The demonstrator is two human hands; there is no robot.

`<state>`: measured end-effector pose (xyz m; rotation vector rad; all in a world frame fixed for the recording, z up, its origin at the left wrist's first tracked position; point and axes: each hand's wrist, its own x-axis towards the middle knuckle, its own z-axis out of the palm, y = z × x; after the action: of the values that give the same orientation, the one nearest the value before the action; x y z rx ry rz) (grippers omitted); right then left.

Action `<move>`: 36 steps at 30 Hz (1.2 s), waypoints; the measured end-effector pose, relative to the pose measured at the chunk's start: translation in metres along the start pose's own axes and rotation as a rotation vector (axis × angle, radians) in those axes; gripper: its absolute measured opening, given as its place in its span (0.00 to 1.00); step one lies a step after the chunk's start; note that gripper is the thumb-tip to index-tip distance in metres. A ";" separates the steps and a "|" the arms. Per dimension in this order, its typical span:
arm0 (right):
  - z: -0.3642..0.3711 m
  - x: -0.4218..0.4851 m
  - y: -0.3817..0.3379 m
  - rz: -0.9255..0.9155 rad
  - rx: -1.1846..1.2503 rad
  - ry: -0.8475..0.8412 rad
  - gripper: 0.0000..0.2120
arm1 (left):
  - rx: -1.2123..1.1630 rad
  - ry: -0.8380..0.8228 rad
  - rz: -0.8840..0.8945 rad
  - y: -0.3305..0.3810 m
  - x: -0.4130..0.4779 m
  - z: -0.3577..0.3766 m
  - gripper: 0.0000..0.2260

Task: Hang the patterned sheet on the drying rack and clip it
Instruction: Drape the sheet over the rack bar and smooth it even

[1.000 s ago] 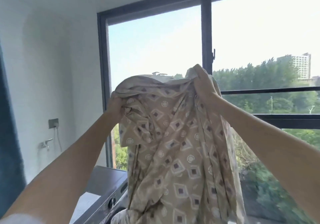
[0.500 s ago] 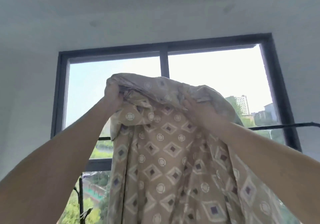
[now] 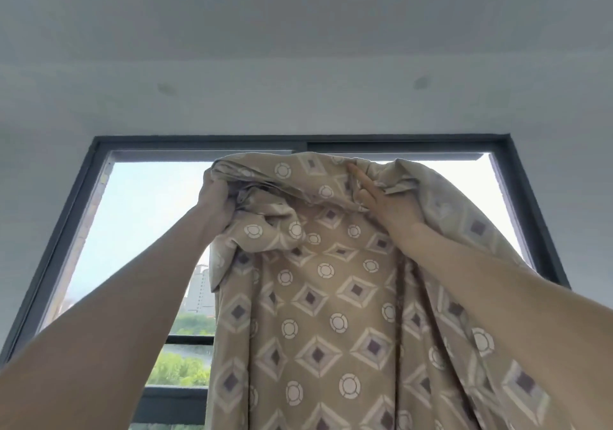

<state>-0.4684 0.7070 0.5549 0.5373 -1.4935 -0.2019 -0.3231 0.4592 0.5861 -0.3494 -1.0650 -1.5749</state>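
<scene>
The patterned sheet (image 3: 331, 297), beige with purple-centred diamonds and white rings, is held up high in front of the window (image 3: 199, 143). It covers the middle and right of the glass, and its bunched top edge reaches almost to the upper bar of the dark frame. From there the cloth hangs in long folds past the bottom of the view, and another part drapes over toward the window's right side. The left hand (image 3: 215, 202) is raised before the left pane, just left of the window's middle. Its fingers are curled tight round a gathered wad of the sheet's upper left edge, and pleats of cloth fan out from the grip. The right hand (image 3: 391, 210) is up at about the same height, before the right pane and well apart from the left. One finger (image 3: 361, 179) lies straight against the cloth, pointing up toward the frame's top bar. Its other fingers go under a fold, so I cannot tell whether they pinch the fabric or only prop it. Cloth lies over the outer side of that hand and wrist. Both bare forearms rise from the lower corners of the view toward the window. Through the left pane a tall pale building (image 3: 200, 290) shows beside the sheet's left edge, with green trees (image 3: 179, 368) below it, and a dark crossbar (image 3: 189, 340) runs across the glass between them. Above the window spreads a plain grey-white ceiling (image 3: 298, 48).
</scene>
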 end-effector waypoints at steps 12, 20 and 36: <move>0.138 0.096 0.020 0.180 0.121 0.128 0.43 | 0.138 -0.269 0.115 -0.082 0.091 0.010 0.19; 0.237 0.142 -0.016 0.175 0.095 0.170 0.46 | 0.189 -0.393 0.208 -0.164 0.171 -0.012 0.14; 0.396 0.105 -0.115 0.168 -0.060 0.013 0.31 | 0.702 -0.154 0.396 -0.344 0.269 -0.070 0.14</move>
<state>-0.8229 0.4749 0.5904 0.3625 -1.5071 -0.1114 -0.6931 0.2163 0.5893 -0.1808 -1.4861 -0.7667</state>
